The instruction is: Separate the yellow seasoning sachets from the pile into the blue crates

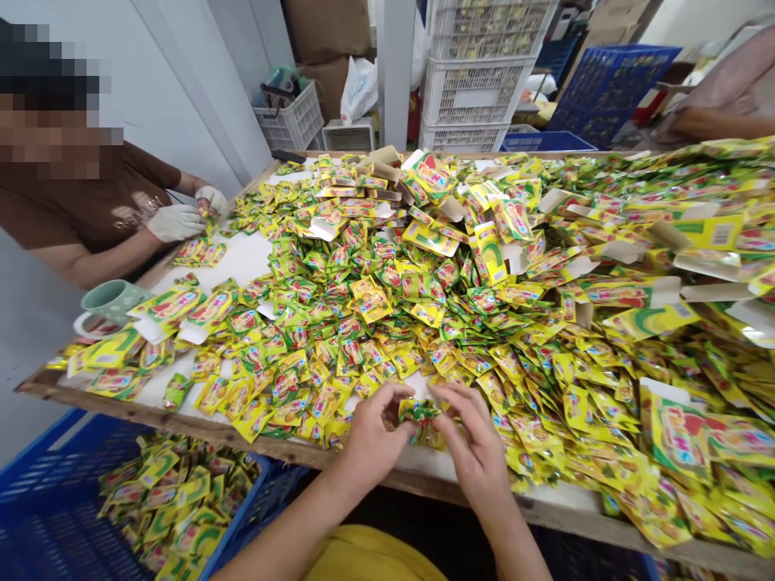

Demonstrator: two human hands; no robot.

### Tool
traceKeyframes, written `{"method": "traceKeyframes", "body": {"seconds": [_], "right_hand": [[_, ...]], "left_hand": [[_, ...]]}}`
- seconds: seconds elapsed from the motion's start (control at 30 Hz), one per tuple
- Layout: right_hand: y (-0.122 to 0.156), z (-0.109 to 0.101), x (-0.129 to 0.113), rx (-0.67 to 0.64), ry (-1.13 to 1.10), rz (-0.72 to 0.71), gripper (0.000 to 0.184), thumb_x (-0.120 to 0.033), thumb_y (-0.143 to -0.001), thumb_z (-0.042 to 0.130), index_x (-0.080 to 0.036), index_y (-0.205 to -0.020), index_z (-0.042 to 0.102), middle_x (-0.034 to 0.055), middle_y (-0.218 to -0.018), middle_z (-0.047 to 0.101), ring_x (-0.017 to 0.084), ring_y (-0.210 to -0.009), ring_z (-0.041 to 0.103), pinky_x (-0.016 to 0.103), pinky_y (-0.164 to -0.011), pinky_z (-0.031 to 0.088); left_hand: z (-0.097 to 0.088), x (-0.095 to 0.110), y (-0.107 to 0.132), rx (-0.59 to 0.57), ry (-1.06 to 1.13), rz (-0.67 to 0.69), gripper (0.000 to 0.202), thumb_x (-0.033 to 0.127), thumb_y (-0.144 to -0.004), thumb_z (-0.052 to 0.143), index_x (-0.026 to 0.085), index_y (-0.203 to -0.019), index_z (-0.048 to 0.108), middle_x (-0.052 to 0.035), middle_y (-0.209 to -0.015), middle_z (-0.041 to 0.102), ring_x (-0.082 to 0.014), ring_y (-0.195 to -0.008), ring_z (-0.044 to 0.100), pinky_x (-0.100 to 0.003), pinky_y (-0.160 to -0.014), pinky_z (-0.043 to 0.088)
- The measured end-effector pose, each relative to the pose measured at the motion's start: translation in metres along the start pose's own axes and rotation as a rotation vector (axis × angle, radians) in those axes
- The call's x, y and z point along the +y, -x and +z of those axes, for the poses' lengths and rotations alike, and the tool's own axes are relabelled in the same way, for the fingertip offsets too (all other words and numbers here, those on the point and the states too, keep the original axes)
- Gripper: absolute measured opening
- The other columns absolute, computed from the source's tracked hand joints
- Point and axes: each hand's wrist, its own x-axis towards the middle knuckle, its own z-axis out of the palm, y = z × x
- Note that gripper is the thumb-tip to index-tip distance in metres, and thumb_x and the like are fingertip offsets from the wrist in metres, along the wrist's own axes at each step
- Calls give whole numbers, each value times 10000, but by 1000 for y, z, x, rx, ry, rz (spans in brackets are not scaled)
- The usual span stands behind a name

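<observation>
Near the table's front edge, my left hand (381, 428) curls its fingers and thumb around the left end of a small yellow and green packet (419, 411). The packet's right end is pinched by my right hand (469, 432). Whether more than one packet is between my hands, I cannot tell. Just beyond my fingers lies a wide heap of similar sachets (363, 298) in yellow and green. Flat, open-ended cardboard boxes (675, 432) printed with watermelon pictures lie on the heap to the right.
Across the table's left corner, a co-worker's gloved hands (178, 219) hold packets. A green mug (112, 298) stands near the left edge. Below it, a blue crate (45, 492) holds filled boxes (182, 500). White crates (466, 101) are stacked behind the table. Another person's arm (720, 121) shows at right.
</observation>
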Motion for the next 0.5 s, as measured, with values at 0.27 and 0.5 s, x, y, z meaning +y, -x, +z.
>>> {"method": "traceKeyframes", "body": {"seconds": [0.27,0.5], "right_hand": [[-4,-2,12,-332,90,111,129,-213,-804,621,-216,-928,586,21,-867,646,191,-815,621,285,-722,500],[33,23,25,-186,405,-254,226,-89,-851,446,-239,-968,567,54,-869,651,206,-795,637,283,-685,511]], "left_hand": [[-23,7,-5,-370,-122,116,332,32,-729,550,204,-1008,606,-8,-904,664,-151,-844,621,-242,-759,463],[-73,26,-95,397,-264,234,246,303,-831,600,187,-1048,597,-40,-880,630,-180,-805,610,-292,-727,484]]}}
